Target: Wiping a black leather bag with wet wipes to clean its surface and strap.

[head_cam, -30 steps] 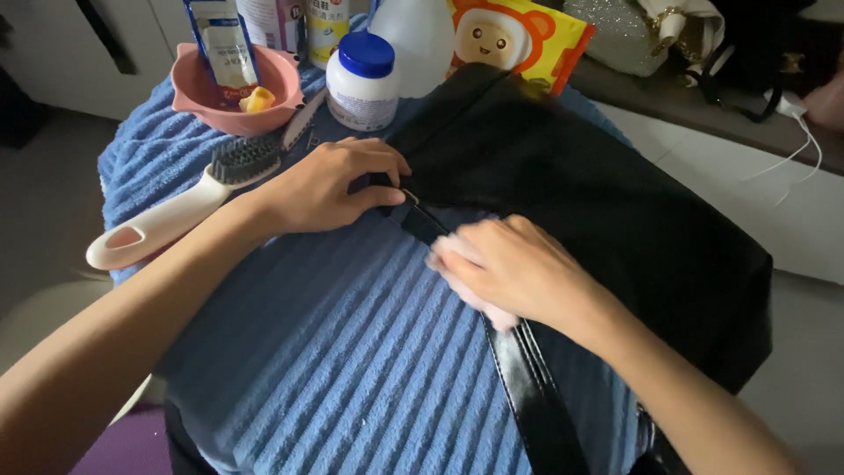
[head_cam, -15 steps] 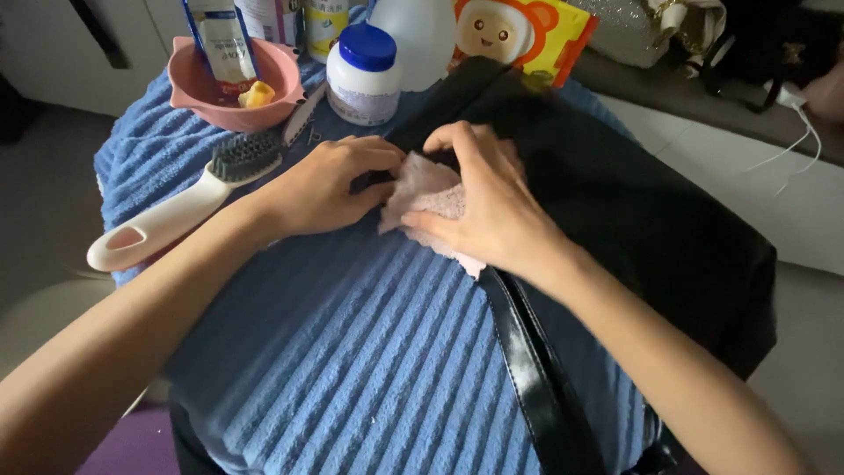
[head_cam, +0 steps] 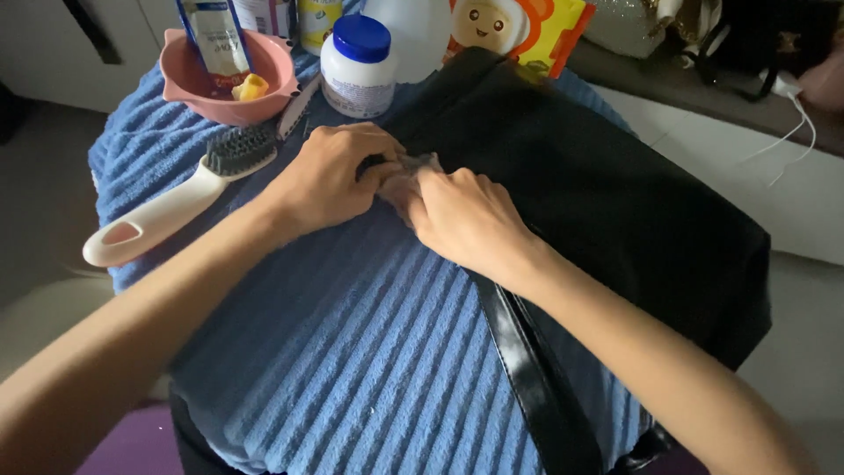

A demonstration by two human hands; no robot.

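Right hand grip: the right hand [head_cam: 466, 220] is curled over a small pale cloth [head_cam: 406, 180], fingers pressed down on it against the near left edge of the black bag [head_cam: 598, 202].
Left hand grip: the left hand [head_cam: 338, 176] lies just beside it, fingertips bent and pinching the bag's edge where the strap meets it; the two hands touch.
Cloth: crumpled, whitish-pink, mostly hidden under the right fingers.
Bag: black, smooth with a dull sheen, lying flat across the right half of the blue ribbed towel [head_cam: 352, 352], running to the far edge.
Strap: a glossy black strap [head_cam: 527, 369] runs from under the right hand toward the near edge, flat on the towel.
Brush: a white-handled brush [head_cam: 176, 202] with dark bristles lies left of the left hand, handle pointing near left.
Bowl: a pink bowl [head_cam: 264, 84] stands far left, holding a tube and a small yellow piece.
Jar: a white jar with blue lid [head_cam: 356, 62] stands just right of the bowl, touching the far side of the bag.
Packet: a yellow and orange packet [head_cam: 527, 26] lies at the far edge behind the bag.
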